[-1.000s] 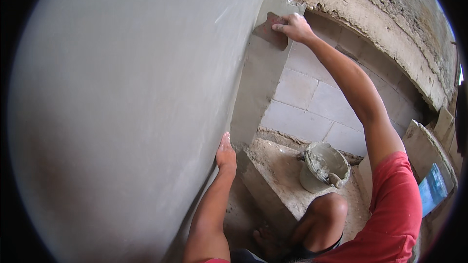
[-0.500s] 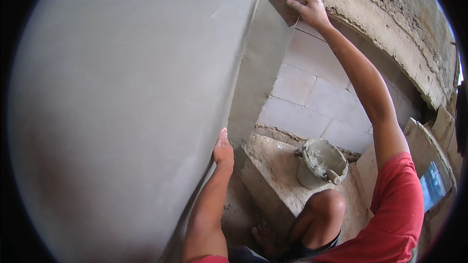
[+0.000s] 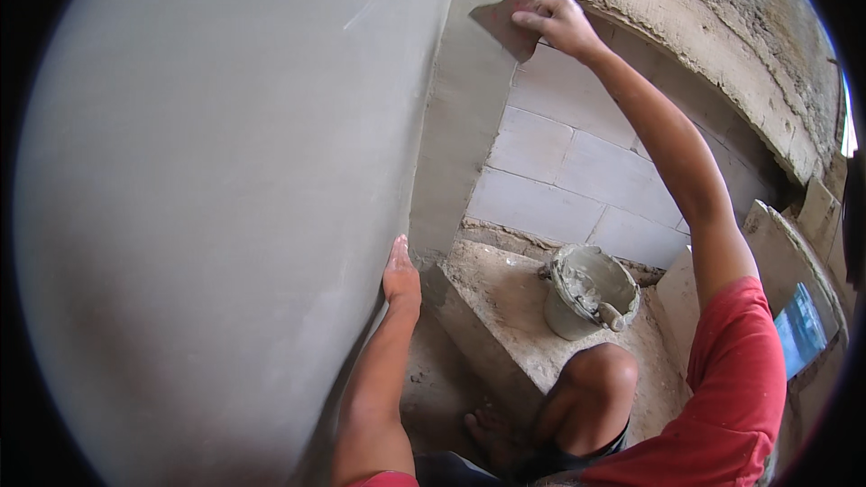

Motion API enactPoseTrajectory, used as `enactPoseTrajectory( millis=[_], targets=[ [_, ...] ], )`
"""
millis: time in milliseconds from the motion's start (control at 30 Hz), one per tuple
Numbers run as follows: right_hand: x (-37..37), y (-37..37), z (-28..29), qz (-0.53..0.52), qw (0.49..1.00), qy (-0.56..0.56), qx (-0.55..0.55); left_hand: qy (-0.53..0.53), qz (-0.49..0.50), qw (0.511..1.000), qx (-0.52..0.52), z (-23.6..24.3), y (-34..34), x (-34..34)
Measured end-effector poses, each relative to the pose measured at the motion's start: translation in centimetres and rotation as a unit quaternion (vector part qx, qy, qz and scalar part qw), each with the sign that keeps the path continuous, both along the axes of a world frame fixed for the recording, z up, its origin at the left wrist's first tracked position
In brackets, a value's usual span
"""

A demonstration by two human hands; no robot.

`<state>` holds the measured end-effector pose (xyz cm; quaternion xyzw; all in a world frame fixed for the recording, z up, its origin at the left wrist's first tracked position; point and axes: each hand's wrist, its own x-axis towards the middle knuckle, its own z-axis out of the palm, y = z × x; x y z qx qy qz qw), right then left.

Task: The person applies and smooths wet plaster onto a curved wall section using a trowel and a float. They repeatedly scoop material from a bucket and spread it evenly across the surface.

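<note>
My right hand (image 3: 566,27) grips a thin, flat scraper (image 3: 499,22) near the top of a narrow strip of wet grey plaster (image 3: 465,108). The blade lies against the strip, reaching its right edge by the bare blocks. Lower down, my left hand (image 3: 401,272) rests with fingers stretched out along the corner where the broad smooth grey wall (image 3: 234,153) meets the strip. That hand holds nothing. Some pale plaster smears its fingertips.
A bucket (image 3: 564,307) of wet mortar, with a tool handle (image 3: 613,316) sticking out, stands on a rough concrete ledge (image 3: 496,307). Light block masonry (image 3: 541,180) rises behind it. My bent knee (image 3: 603,370) is close in front. Boards and a blue packet (image 3: 800,329) are at right.
The scraper in my right hand has slid a short way down the plaster strip from its top. My left hand stays at the corner. The view has shifted slightly.
</note>
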<state>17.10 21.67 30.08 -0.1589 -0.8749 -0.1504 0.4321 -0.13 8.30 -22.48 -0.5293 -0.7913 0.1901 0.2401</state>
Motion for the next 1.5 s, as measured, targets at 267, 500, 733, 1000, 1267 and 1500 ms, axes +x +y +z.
enactPoseTrajectory(
  millis=[267,500,733,1000,1267,1500],
  targets=[
    [2.4,3.4,3.3,-0.086,0.976,0.193,-0.043,-0.010,0.004,1.000,-0.020,0.2,0.0,-0.2],
    [3.2,4.1,4.9,-0.029,0.970,0.225,-0.088,0.004,0.004,1.000,-0.011,0.0,-0.1,-0.1],
    [6.1,5.1,3.7,-0.142,0.936,0.319,0.029,0.000,-0.002,1.000,-0.029,0.1,-0.1,-0.2],
    [15.6,-3.4,-11.4,-0.068,0.961,0.175,-0.205,-0.001,-0.017,0.999,-0.035,-0.1,-0.9,-0.1],
    [23.2,-14.3,-29.9,-0.152,0.847,0.403,-0.310,-0.009,-0.021,0.989,-0.144,-0.5,-1.8,0.0],
    [25.0,-17.0,-37.2,-0.010,0.792,0.523,-0.315,0.000,-0.029,0.982,-0.185,-3.0,-3.4,0.2]
  ],
)
